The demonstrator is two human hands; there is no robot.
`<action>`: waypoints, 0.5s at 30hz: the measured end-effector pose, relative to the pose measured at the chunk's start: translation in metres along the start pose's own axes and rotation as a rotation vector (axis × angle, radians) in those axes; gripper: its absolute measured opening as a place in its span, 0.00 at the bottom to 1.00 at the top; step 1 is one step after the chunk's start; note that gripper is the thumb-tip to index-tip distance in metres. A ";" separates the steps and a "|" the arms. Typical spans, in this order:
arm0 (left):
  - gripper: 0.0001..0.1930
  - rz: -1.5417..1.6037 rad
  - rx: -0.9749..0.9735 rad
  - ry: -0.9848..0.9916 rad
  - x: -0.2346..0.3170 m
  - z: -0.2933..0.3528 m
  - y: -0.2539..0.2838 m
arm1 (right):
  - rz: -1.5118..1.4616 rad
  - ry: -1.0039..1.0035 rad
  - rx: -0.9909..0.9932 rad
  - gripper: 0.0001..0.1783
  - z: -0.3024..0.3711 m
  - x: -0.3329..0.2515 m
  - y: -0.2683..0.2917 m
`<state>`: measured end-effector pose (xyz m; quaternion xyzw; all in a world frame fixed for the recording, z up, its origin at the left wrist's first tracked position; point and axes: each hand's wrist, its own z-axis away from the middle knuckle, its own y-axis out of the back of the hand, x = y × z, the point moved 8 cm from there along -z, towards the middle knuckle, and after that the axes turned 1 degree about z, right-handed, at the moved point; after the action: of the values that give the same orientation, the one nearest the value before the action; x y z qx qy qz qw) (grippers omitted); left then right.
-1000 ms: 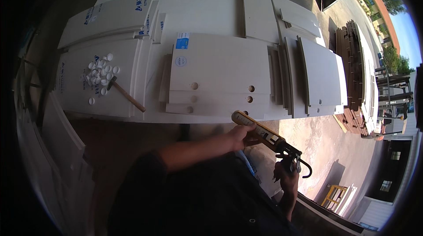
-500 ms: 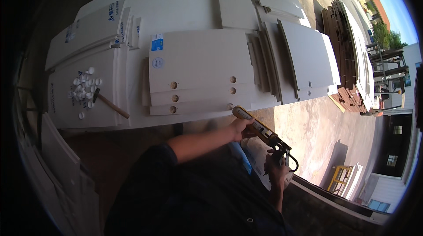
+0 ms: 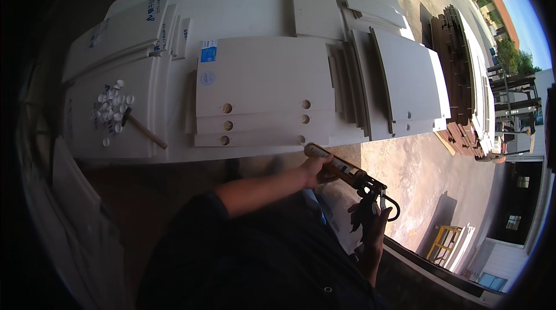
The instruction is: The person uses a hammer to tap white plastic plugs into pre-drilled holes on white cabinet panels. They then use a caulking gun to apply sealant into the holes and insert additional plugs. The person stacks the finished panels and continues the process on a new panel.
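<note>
Both my hands hold a caulking gun [image 3: 346, 173] with a tube in its long barrel, slanting from upper left to lower right. My left hand [image 3: 316, 171] is wrapped around the barrel near its front end. My right hand [image 3: 368, 215] is at the handle and trigger, its fingers dark and partly hidden by shadow. The barrel's front end lies just beside the front edge of a stack of white panels [image 3: 260, 81]. Round holes are cut in these stepped panels, and the front right hole [image 3: 300, 139] sits close to the gun's front.
White caps [image 3: 112, 107] lie heaped on panels at the left, beside a hammer [image 3: 146, 130] with a wooden handle. More panels [image 3: 411, 78] are stacked at the right. Beyond stand brown boards [image 3: 457, 78], a forklift [image 3: 515, 110] and a yellow rack [image 3: 445, 243].
The caulking gun has shifted slightly right and away from the front right hole, which its tip covered before. My right hand has moved right with the handle.
</note>
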<state>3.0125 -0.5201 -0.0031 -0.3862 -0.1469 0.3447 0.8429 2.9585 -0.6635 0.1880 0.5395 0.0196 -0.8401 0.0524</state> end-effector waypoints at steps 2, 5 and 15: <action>0.18 0.020 0.014 -0.018 0.003 -0.004 -0.002 | 0.054 -0.137 -0.005 0.48 -0.007 0.003 0.009; 0.18 0.082 0.038 -0.065 0.006 0.008 -0.012 | 0.128 -0.191 0.032 0.39 -0.019 -0.015 0.018; 0.22 -0.107 0.139 -0.874 0.141 0.174 0.007 | -0.568 -0.122 -0.632 0.32 -0.226 0.034 -0.103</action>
<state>3.0212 -0.3232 0.1031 -0.1387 -0.4855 0.4404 0.7423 3.1373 -0.5432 0.0606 0.4193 0.4207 -0.8043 -0.0173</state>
